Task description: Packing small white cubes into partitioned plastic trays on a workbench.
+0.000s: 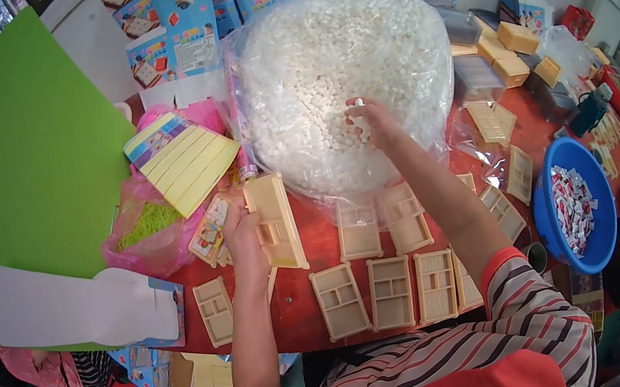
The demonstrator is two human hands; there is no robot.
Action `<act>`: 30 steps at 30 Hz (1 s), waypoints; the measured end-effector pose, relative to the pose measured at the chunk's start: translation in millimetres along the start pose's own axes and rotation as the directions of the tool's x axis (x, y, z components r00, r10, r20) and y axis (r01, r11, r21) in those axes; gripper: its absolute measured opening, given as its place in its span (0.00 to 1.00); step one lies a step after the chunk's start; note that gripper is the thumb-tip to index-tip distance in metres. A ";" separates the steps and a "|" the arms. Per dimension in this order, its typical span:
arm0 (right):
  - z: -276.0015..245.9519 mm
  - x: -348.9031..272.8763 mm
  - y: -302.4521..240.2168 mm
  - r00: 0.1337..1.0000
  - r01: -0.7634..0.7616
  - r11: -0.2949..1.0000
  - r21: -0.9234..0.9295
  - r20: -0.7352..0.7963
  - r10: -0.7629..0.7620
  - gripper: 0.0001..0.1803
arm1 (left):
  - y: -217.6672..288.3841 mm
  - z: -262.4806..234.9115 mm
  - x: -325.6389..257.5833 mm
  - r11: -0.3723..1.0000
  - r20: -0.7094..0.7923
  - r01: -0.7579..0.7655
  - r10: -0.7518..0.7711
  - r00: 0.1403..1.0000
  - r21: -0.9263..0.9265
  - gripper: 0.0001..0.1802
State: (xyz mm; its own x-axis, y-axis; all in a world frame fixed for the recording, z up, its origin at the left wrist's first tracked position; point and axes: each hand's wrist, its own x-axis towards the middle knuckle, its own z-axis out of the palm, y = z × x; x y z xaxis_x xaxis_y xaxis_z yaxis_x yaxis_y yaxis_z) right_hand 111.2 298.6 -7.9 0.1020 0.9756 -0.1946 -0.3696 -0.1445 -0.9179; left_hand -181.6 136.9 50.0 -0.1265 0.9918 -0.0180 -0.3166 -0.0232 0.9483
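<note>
My left hand is closed on the edge of a cream compartment tray, held tilted above the red table. Over a large clear plastic bag heaped with small white pieces, my right hand has its fingers curled around a few of those pieces. Their exact kind is too small to make out. Several more cream trays lie in rows on the table between my arms, some partly under the bag's edge.
A blue basin of small red-and-white packets stands at the right. Left of the bag are yellow printed sheets and a pink bag with thin green strips. Blue printed boxes are stacked behind. Cream blocks sit at the back right.
</note>
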 end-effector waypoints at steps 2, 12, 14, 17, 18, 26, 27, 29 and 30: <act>-3.3 1.7 -6.5 1.000 -0.011 0.996 0.092 0.004 0.011 0.18 | 10.3 15.5 9.8 0.999 0.050 0.025 -0.026 0.998 0.021 0.16; 17.2 -4.4 -71.9 0.988 0.121 0.925 0.359 0.043 -0.147 0.16 | -59.4 109.4 127.0 0.602 0.177 -0.088 -0.089 0.980 0.793 0.18; 29.8 -11.5 -75.1 0.984 0.142 0.922 0.360 0.051 -0.171 0.15 | -80.6 118.7 138.7 0.660 0.172 -0.067 -0.095 0.981 0.749 0.17; 39.1 -15.3 -63.9 0.980 0.195 0.966 0.173 0.009 -0.199 0.13 | -101.4 130.9 148.0 0.838 0.193 0.064 -0.198 0.961 0.542 0.17; 34.5 -12.9 -56.1 0.980 0.197 0.965 0.171 -0.004 -0.200 0.13 | -104.0 137.3 147.3 0.913 0.235 0.187 -0.284 0.929 0.363 0.17; 23.9 -13.1 -39.8 0.968 0.239 0.958 0.159 0.037 -0.248 0.12 | -84.9 152.0 117.2 0.891 0.213 0.453 -0.447 0.869 0.023 0.18; 24.5 -13.5 -39.1 0.972 0.223 0.959 0.175 0.038 -0.233 0.11 | -84.2 149.5 116.7 0.889 0.207 0.459 -0.448 0.870 -0.004 0.18; 24.1 -12.1 -38.1 0.978 0.206 0.956 0.206 0.001 -0.211 0.11 | -87.4 140.6 121.3 0.892 0.244 0.451 -0.438 0.865 0.001 0.17; 23.5 -10.7 -37.3 0.982 0.190 0.952 0.238 -0.037 -0.186 0.12 | -89.1 135.9 122.7 0.896 0.281 0.445 -0.429 0.859 0.008 0.17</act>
State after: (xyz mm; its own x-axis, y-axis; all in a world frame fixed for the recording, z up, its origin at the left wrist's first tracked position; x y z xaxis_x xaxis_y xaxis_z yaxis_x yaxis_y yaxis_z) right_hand 102.2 297.3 36.5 0.2035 0.9785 -0.0330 -0.5528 0.0870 -0.8288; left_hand -41.1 277.8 6.4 0.2911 0.8969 -0.3329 -0.3326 0.4212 0.8438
